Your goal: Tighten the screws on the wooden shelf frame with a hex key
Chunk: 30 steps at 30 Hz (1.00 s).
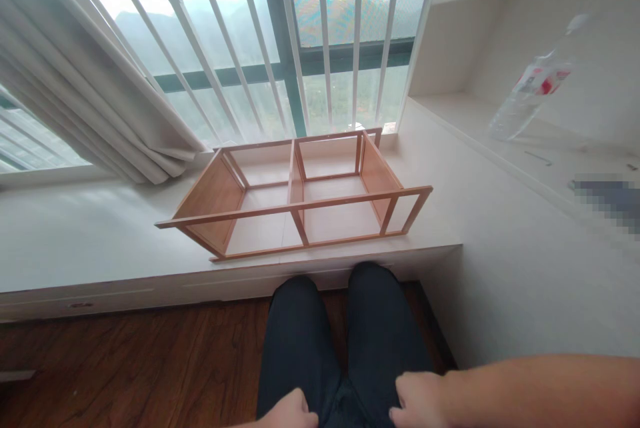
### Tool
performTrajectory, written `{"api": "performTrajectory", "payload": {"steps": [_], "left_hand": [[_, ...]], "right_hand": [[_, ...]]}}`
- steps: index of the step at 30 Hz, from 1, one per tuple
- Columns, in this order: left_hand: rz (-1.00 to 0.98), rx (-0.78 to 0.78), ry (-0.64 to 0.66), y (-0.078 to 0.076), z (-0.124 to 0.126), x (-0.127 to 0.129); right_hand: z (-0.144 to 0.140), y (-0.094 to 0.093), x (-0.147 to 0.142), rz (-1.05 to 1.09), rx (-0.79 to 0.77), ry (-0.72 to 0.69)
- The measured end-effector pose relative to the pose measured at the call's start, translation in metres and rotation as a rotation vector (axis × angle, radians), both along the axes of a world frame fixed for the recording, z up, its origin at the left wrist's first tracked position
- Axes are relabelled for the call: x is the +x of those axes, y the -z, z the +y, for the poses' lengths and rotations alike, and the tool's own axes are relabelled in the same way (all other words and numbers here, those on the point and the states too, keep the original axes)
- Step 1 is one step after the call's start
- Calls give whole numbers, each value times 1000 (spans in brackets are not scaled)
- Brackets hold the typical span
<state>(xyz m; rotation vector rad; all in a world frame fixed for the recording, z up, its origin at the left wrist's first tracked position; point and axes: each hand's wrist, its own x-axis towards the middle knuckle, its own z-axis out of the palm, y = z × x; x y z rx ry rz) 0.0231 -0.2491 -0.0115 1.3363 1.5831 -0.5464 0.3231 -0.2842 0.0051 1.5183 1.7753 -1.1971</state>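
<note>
While lying sideways, wooden shelf frame [295, 198] | light-brown slats | open-backed

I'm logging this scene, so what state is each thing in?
Light wooden shelf frame: lying on its side on the white window ledge, no boards fitted.
Clear plastic bottle: upright, capped, in the white alcove.
Cream curtain: drawn aside, bunched.
Left hand: fisted on lap, empty.
Right hand: closed on lap, empty.

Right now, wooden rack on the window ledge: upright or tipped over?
Tipped. The wooden rack lies on its side on the ledge, its open frame facing up. Both hands rest on the lap, apart from it.
</note>
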Motion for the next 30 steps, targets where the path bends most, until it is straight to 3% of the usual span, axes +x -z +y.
{"api": "performTrajectory", "payload": {"steps": [20, 30], "left_hand": [[0, -9, -2, -8, 2, 4], [10, -11, -13, -16, 4, 5]], "right_hand": [[2, -8, -4, -10, 5, 23], [0, -1, -2, -4, -5, 27]]}}
